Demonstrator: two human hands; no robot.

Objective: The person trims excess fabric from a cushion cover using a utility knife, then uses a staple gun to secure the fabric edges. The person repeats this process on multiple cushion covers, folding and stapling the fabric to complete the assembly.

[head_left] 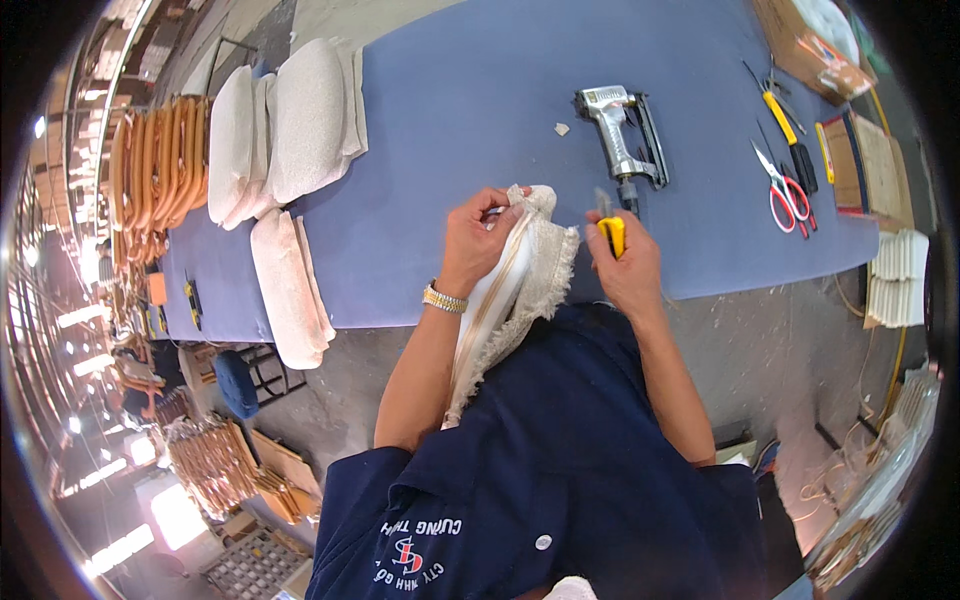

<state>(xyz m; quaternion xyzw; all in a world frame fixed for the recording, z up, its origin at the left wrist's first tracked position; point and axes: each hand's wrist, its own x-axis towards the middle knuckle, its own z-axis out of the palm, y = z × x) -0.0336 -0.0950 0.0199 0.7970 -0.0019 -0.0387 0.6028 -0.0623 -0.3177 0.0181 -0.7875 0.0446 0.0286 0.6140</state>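
My left hand [482, 236] is closed on the far end of a beige fabric cushion piece [535, 262], pinching the cloth near its tip. The piece has frayed edges and a white strip with a tan stripe, and it slants down against my dark blue shirt. Just to its right, my right hand [627, 262] grips a yellow utility knife [612, 234]. Its blade points away from me and is slightly blurred. A silver staple gun [618, 135] lies on the blue table [450, 120] beyond my right hand. Near it is a small light scrap [562, 129].
Beige cushions [318, 120] are stacked at the left, with another cushion [288, 285] at the table's front edge. Curved wooden frames [160, 165] stand beyond them. Red-handled scissors [786, 195], a yellow-handled tool [784, 118] and a wooden box [872, 165] occupy the right end.
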